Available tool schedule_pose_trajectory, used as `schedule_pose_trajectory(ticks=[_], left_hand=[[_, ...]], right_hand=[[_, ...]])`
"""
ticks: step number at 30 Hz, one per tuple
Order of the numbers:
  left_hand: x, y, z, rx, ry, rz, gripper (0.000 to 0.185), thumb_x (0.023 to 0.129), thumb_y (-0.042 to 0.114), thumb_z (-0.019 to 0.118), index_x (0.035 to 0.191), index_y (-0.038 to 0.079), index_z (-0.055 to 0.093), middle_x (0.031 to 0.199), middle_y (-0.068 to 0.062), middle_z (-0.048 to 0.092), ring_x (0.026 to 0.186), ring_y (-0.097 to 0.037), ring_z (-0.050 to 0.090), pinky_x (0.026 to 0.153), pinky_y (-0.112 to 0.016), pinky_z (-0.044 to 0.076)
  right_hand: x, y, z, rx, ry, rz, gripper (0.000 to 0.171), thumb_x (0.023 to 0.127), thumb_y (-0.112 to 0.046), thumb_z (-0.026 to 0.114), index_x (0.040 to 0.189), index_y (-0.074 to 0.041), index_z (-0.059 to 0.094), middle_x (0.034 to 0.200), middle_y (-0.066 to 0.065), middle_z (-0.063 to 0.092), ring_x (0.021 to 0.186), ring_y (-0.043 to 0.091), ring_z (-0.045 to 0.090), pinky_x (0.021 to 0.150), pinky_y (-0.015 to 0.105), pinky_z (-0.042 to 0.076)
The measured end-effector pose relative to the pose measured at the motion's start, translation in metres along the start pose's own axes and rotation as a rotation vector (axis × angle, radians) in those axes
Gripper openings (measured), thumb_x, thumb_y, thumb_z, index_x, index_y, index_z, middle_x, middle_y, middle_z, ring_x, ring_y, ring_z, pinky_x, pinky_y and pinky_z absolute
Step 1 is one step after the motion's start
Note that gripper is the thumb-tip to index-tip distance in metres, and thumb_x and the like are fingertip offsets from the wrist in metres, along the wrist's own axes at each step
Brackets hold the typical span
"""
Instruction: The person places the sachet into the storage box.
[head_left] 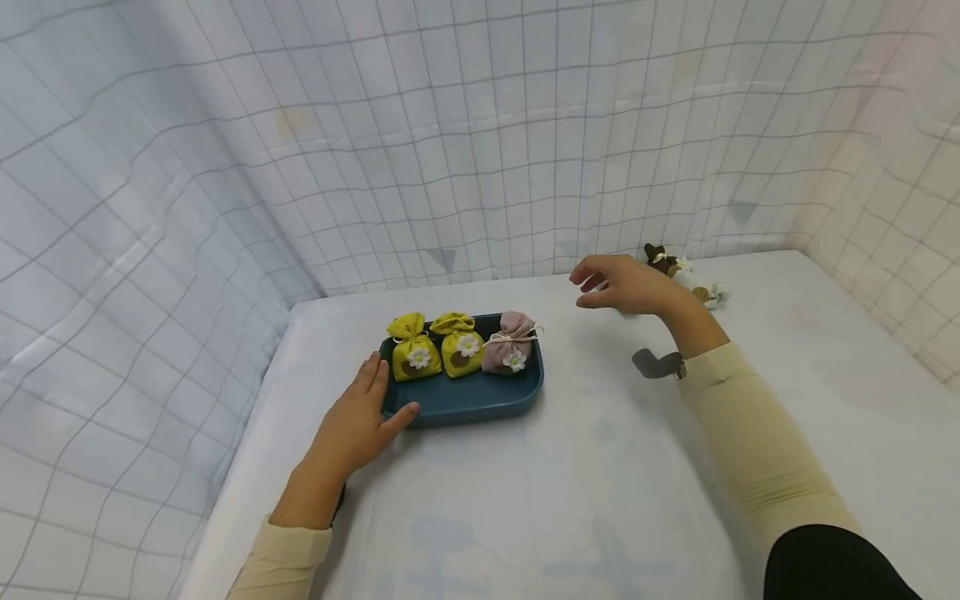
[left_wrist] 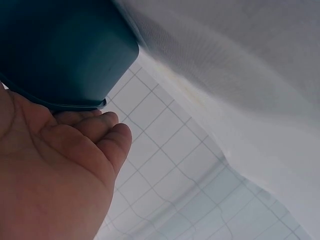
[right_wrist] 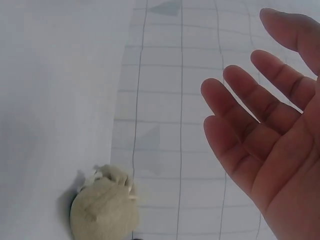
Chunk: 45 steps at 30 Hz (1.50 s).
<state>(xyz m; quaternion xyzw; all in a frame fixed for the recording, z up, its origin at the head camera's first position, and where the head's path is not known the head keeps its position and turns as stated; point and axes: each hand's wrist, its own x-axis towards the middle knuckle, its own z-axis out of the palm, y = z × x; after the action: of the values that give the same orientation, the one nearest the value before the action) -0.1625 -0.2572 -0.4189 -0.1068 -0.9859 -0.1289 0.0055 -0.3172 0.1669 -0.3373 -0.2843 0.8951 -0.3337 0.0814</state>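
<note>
Blue tray [head_left: 461, 398] — 2 yel. bags [head_left: 412, 345] & pink bag [head_left: 507, 346] w/in

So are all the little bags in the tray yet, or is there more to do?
Partly done, it looks like: two yellow bags and a pink bag are in the tray. Right now, the left grip rests at the tray's left edge, and the right grip is in the air, empty. Probably left: the bags outside, beyond the right wrist, too hidden to count.

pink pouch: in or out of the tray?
In. Head view: the pink pouch sits inside the blue tray, beside a yellow pouch.
</note>
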Motion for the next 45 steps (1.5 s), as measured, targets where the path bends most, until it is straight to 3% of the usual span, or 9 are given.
schedule_pose_trajectory(ticks=[9, 13, 19, 24, 33, 40, 45], left_hand=[[-0.001, -0.001, 0.000, -0.001, 0.018, 0.009, 0.100, 0.096, 0.067, 0.045, 0.155, -0.008, 0.016, 0.163, -0.023, 0.008, 0.148, -0.041, 0.013, 0.114, -0.057, 0.024], [-0.002, -0.002, -0.001, -0.001, 0.014, 0.007, 0.100, 0.096, 0.068, 0.045, 0.155, -0.008, 0.016, 0.163, -0.023, 0.008, 0.148, -0.041, 0.012, 0.115, -0.057, 0.024], [-0.003, -0.002, -0.001, 0.004, 0.021, 0.010, 0.099, 0.097, 0.066, 0.045, 0.155, -0.008, 0.017, 0.163, -0.024, 0.009, 0.148, -0.041, 0.013, 0.114, -0.058, 0.024], [-0.002, -0.001, -0.001, 0.000, 0.031, 0.019, 0.099, 0.096, 0.066, 0.047, 0.155, -0.008, 0.018, 0.163, -0.024, 0.010, 0.148, -0.042, 0.013, 0.114, -0.058, 0.025], [-0.001, -0.002, -0.001, -0.001, 0.026, 0.024, 0.100, 0.096, 0.067, 0.046, 0.155, -0.008, 0.018, 0.163, -0.024, 0.009, 0.148, -0.041, 0.012, 0.114, -0.058, 0.025], [0.000, -0.002, -0.002, -0.001, 0.019, 0.016, 0.100, 0.095, 0.068, 0.046, 0.155, -0.008, 0.018, 0.163, -0.023, 0.009, 0.148, -0.041, 0.013, 0.114, -0.058, 0.025], [0.000, -0.001, -0.001, -0.006, 0.017, 0.014, 0.101, 0.095, 0.068, 0.046, 0.155, -0.007, 0.018, 0.163, -0.022, 0.009, 0.148, -0.040, 0.013, 0.114, -0.058, 0.025]], right_hand=[[-0.035, 0.048, -0.025, -0.009, 0.045, 0.083, 0.032, 0.095, -0.018, 0.069, 0.123, -0.005, 0.062, 0.121, 0.013, 0.064, 0.112, 0.028, 0.059, 0.086, 0.046, 0.051], [-0.047, 0.068, -0.034, -0.035, 0.086, 0.100, 0.030, 0.095, -0.015, 0.068, 0.122, -0.002, 0.062, 0.120, 0.016, 0.063, 0.113, 0.030, 0.057, 0.091, 0.048, 0.048], [-0.063, 0.097, -0.042, -0.026, 0.118, 0.154, 0.036, 0.097, -0.022, 0.068, 0.124, -0.001, 0.060, 0.126, 0.020, 0.060, 0.120, 0.034, 0.053, 0.093, 0.053, 0.045], [-0.073, 0.109, -0.052, -0.057, 0.151, 0.192, 0.040, 0.095, -0.025, 0.070, 0.126, -0.001, 0.060, 0.133, 0.023, 0.055, 0.123, 0.040, 0.050, 0.095, 0.057, 0.045], [-0.080, 0.127, -0.067, -0.081, 0.143, 0.326, 0.061, 0.092, -0.040, 0.072, 0.137, -0.006, 0.050, 0.151, 0.026, 0.035, 0.127, 0.051, 0.040, 0.096, 0.066, 0.039], [-0.075, 0.139, -0.066, -0.065, 0.127, 0.359, 0.065, 0.094, -0.040, 0.069, 0.144, -0.006, 0.043, 0.156, 0.027, 0.027, 0.134, 0.051, 0.031, 0.099, 0.070, 0.034], [-0.074, 0.144, -0.065, -0.057, 0.111, 0.381, 0.067, 0.095, -0.041, 0.067, 0.145, -0.005, 0.042, 0.155, 0.031, 0.026, 0.132, 0.053, 0.033, 0.099, 0.070, 0.034]])
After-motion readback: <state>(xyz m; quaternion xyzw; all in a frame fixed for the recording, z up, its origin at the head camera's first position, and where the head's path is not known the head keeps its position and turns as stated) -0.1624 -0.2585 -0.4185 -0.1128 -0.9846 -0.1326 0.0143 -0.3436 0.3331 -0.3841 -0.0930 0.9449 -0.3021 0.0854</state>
